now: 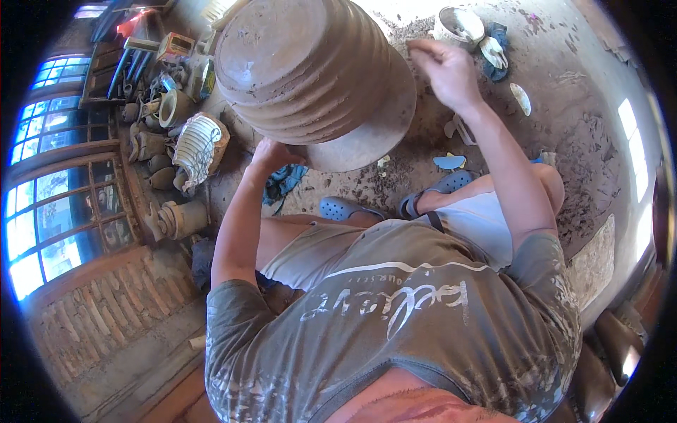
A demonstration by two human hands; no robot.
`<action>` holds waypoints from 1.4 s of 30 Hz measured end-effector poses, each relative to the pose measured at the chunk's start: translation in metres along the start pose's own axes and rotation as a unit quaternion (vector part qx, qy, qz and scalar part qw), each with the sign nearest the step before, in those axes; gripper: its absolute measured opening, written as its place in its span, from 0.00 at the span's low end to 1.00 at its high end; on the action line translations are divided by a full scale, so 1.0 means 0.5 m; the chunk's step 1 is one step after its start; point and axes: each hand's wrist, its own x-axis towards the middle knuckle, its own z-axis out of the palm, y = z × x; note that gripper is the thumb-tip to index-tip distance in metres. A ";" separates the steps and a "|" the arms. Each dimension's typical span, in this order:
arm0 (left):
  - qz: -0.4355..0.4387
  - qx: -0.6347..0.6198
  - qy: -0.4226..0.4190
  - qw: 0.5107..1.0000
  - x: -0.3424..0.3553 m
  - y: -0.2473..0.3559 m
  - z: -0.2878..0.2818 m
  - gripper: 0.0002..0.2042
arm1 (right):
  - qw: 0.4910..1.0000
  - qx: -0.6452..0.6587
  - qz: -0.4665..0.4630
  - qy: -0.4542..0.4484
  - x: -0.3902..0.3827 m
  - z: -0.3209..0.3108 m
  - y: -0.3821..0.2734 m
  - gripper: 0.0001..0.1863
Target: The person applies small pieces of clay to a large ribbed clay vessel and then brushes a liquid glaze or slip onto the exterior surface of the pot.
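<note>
A large brown clay pot [331, 77] with ridged sides leans in front of me. Its broad, smooth round end [264, 49] points toward the upper left. Beneath the ridged wall a flat round disc [374, 134] sticks out on the right and near sides. My left hand [270, 156] grips the disc's near left edge, with part of its fingers hidden. To the right of the pot, my right hand [446, 72] is raised beside the disc's edge. Its fingers are bent loosely and hold nothing visible.
At the left stand several clay pots [176, 109], a ribbed pale basket-like piece [201, 148] and a clay vessel [182, 218]. A white bucket [458, 27] and a glove [493, 53] lie far right. Blue shards [449, 162] and clay crumbs litter the floor near my clogs [345, 209].
</note>
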 end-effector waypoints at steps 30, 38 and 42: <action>-0.056 -0.344 0.006 0.937 -0.100 0.197 0.127 0.21 | 0.974 -0.100 -0.140 -0.149 -0.306 0.219 -0.127 0.09; -0.038 -0.595 -0.069 0.800 -0.125 0.331 0.078 0.25 | 0.923 -0.096 -0.250 -0.276 -0.313 0.174 -0.084 0.08; -0.096 -0.602 -0.166 0.775 -0.104 0.301 0.075 0.26 | 0.959 -0.045 -0.205 -0.192 -0.322 0.173 -0.113 0.11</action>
